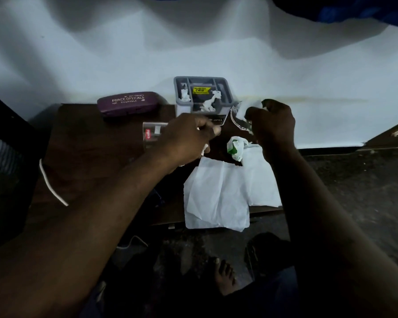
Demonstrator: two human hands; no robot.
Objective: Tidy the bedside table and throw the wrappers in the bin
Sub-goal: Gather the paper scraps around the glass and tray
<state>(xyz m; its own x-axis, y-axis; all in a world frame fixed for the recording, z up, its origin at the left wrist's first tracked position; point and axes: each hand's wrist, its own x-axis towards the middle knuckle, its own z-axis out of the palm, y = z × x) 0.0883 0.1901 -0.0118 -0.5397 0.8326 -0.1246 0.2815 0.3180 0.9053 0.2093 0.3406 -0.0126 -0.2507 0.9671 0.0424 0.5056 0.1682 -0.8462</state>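
A white cable [53,182] trails over the left edge of the dark bedside table [83,143]; at the back left lies a purple glasses case [127,103], shut, against the white bed sheet [193,53]; just in front of it sits a small clear box [150,134] with a red label, partly covered by the left hand [186,138]; that hand is clenched, its fingers curled round a small white scrap [205,149] that peeps out below the palm; behind it stands a grey organiser [225,88], with white paper bits in two of its compartments; a crumpled green and white wrapper [236,146] lies between the two hands, touching the flat white paper sheets [218,196] spread over the table's front edge; the right hand [272,125] grasps a clear plastic wrapper [238,119] just right of the organiser; below, a bare foot [224,276] rests on the dark floor.
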